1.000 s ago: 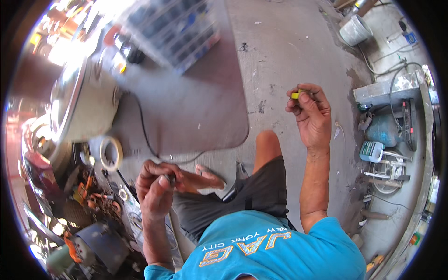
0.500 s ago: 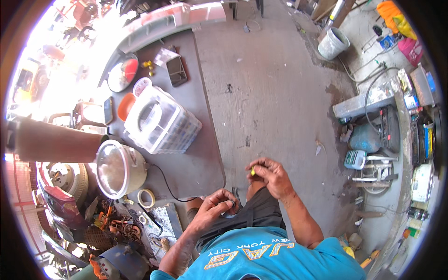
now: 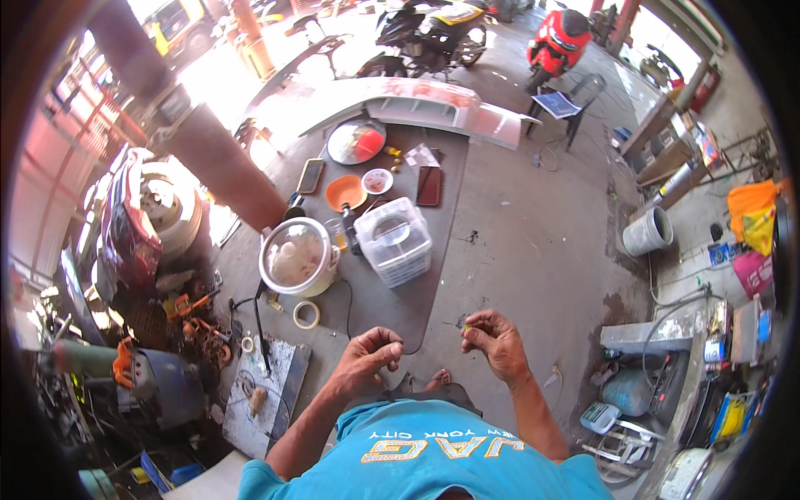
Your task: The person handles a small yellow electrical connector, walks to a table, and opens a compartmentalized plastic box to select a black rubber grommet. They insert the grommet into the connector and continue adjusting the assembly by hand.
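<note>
My right hand (image 3: 500, 346) is closed in a pinch above the concrete floor, in front of my body. Between its thumb and fingertips a small yellowish piece (image 3: 467, 330) barely shows. My left hand (image 3: 371, 358) has its fingers curled against the thumb, near the front corner of the dark mat (image 3: 404, 321). What it holds, if anything, is hidden. The two hands are apart. Closest to them on the mat stands a clear plastic organizer box (image 3: 393, 242) with a handle on its lid. Small yellow pieces (image 3: 394, 156) lie farther back on the mat.
A lidded round tub (image 3: 296, 257), a tape roll (image 3: 306, 315), an orange bowl (image 3: 345, 192) and two phones (image 3: 311, 177) are to the left. A bumper (image 3: 417, 96) lies behind. Motorcycles (image 3: 558, 42) stand farther off. A grey bucket (image 3: 647, 232) and cluttered shelf (image 3: 658, 333) are at right.
My view has lifted, bringing in the motorcycles and chair at the back. Both hands have risen away from my lap. The yellow piece shows less between my right fingers.
</note>
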### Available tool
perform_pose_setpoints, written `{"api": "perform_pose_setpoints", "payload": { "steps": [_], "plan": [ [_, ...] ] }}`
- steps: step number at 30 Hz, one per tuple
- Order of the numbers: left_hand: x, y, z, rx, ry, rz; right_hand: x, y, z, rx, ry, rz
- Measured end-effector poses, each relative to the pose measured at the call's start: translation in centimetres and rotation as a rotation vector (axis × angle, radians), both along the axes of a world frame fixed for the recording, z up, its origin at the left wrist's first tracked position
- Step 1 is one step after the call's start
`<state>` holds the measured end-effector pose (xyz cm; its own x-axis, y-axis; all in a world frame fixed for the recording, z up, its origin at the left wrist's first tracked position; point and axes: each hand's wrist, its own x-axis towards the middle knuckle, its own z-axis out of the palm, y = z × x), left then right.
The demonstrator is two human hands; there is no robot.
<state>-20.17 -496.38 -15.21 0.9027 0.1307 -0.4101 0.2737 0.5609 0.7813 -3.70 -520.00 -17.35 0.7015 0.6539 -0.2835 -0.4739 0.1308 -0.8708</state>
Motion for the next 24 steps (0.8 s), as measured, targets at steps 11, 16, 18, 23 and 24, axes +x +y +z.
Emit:
{"api": "perform_pose_setpoints", "payload": {
  "steps": [11, 16, 18, 23, 24],
  "plan": [
    [-7.2, 9.1, -0.2, 0.118, -0.028, 0.146, -6.3, 15.9, 3.9, -0.109, -0.048, 0.398],
    [-9.0, 12.1, 0.2, 0.22, -0.017, 0.124, -9.1, 21.2, 4.8, -0.201, -0.336, 0.579],
    [-9.5, 13.0, 0.3, 0.223, -0.001, 0.155, -9.4, 22.6, 5.6, -0.234, -0.367, 0.612],
    [-9.4, 14.3, -1.1, 0.278, 0.022, 0.218, -8.8, 24.2, 5.2, -0.208, -0.453, 0.658],
    [-9.1, 14.2, -1.0, 0.294, 0.021, 0.221, -8.3, 24.3, 5.2, -0.201, -0.454, 0.665]
  ]
}}
